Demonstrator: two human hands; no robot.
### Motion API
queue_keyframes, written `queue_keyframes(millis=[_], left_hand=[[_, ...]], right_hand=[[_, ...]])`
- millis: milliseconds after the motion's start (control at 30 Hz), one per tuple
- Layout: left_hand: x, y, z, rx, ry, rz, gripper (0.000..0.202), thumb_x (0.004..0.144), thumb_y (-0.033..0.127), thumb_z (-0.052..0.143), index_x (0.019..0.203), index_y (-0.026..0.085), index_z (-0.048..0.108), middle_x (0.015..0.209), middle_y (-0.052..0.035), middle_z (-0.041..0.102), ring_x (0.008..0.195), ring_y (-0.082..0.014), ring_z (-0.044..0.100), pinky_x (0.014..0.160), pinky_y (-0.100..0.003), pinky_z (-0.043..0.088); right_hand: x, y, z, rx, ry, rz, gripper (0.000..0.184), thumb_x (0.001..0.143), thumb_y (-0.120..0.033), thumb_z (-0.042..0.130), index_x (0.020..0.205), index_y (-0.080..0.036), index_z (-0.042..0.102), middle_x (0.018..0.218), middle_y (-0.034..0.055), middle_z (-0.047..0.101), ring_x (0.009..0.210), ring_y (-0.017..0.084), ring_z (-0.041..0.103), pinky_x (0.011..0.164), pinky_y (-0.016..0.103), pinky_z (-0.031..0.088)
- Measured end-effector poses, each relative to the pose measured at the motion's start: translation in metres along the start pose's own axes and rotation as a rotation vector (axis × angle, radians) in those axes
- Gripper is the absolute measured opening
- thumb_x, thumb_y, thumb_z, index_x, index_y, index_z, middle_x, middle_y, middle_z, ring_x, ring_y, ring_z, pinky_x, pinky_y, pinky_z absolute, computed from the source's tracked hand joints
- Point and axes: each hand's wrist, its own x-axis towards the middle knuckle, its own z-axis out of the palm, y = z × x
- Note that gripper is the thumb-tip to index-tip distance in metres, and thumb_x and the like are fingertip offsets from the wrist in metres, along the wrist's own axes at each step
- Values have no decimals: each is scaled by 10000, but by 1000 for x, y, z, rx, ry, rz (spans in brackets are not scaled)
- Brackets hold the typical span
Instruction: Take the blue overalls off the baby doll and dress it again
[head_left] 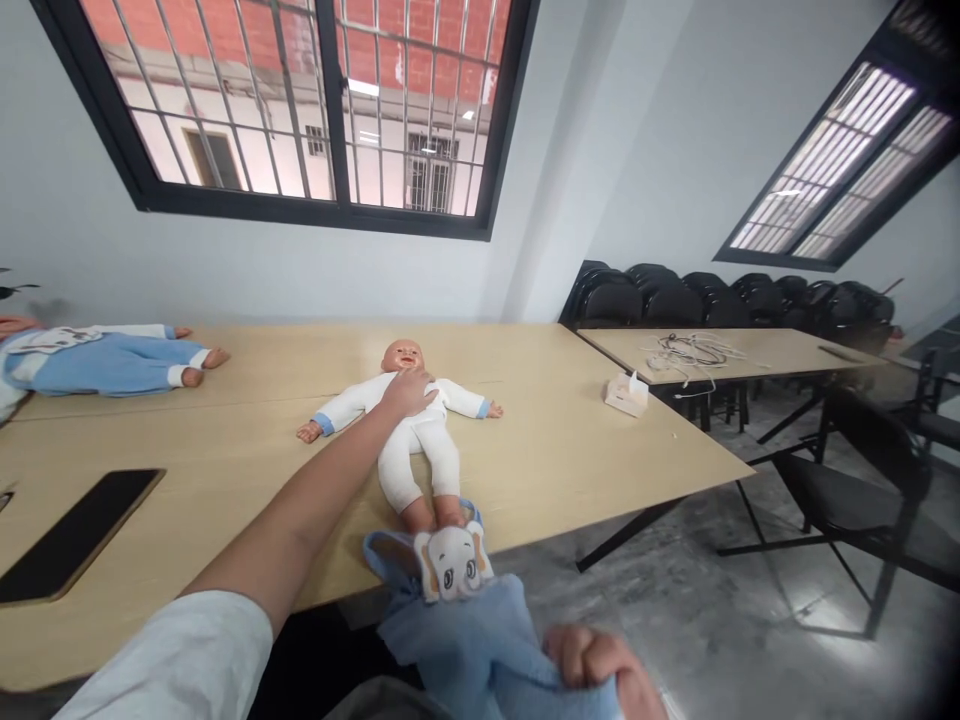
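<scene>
A baby doll (416,435) in a white suit with blue cuffs lies on its back on the long wooden table (570,440). My left hand (409,392) rests flat on the doll's chest, fingers stretched out. Down at the bottom of the view my right hand (596,660) is closed on a light blue baby garment (480,645). The garment has an elephant patch (452,565) and its straps lie at the doll's feet near the table's front edge.
A second doll (105,360) in blue clothes lies at the far left. A black inset panel (71,535) is in the tabletop on the left. A tissue box (626,393) sits near the right end. Another table with cables (694,352) and black chairs (862,480) stand to the right.
</scene>
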Motion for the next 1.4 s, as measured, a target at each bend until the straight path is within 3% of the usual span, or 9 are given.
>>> queue_keyframes(millis=[200,300,500,667,867,1033,1167,1300,1400], left_hand=[[-56,66,-55,-93,355,14,287,1017,278,422,1201,188,624,1236,-114,677,1251,-260,556,1146,-470,376],[-126,110,-82,-317,631,374,297,1053,370,399,1182,216,618,1130,-95,691,1106,-241,618,1043,-453,466],[-230,169,-92,-117,501,831,544,827,699,687,1276,399,615,1259,-9,697,1180,-246,630,1165,-443,424],[-188,135,-78,-173,696,336,261,950,299,607,1201,254,662,1379,-117,629,1308,-282,564,1168,-525,390],[-88,69,-127,-977,648,-247,357,838,476,659,1000,159,689,1034,-99,753,1016,-268,691,919,-405,560],[-69,57,-192,-839,726,-124,358,791,456,704,972,147,700,966,-52,741,987,-238,670,911,-353,550],[-127,60,-206,-601,390,90,292,765,333,704,1018,192,741,1077,-67,747,1051,-276,680,957,-410,554],[-180,54,-167,-534,-381,128,402,799,219,660,1170,344,747,1229,-14,737,1126,-254,689,975,-373,556],[-186,41,-131,-530,-634,101,405,764,226,731,1150,345,757,1200,-18,755,1131,-268,693,967,-374,558]], right_hand=[[75,-78,59,180,-55,210,408,918,-549,558,641,-255,500,514,-27,323,440,168,322,447,334,340],[115,-97,78,97,-91,233,358,910,-532,631,727,-239,536,613,-30,430,501,143,391,475,286,348],[197,-88,132,43,-83,224,320,869,-356,666,699,-234,424,614,-68,359,503,105,341,481,241,326],[253,-74,156,-18,-262,269,258,840,-278,640,680,-229,444,594,-60,409,529,114,390,508,252,336],[338,-51,166,-408,-374,55,358,945,-354,621,651,-207,480,619,-50,447,590,115,415,565,255,344],[366,-58,165,-416,-303,-434,381,1020,-446,529,722,-208,523,708,-38,465,697,133,467,705,273,421],[300,-69,127,-558,-493,-582,350,1032,-423,500,777,-212,611,738,-10,553,709,161,511,719,306,416],[214,-45,84,-833,-1139,-346,270,1014,-366,534,863,-214,698,772,20,654,703,176,553,685,306,395],[186,-10,68,-965,-1360,-273,332,1008,-431,547,833,-194,698,792,58,664,758,207,566,714,327,405]])
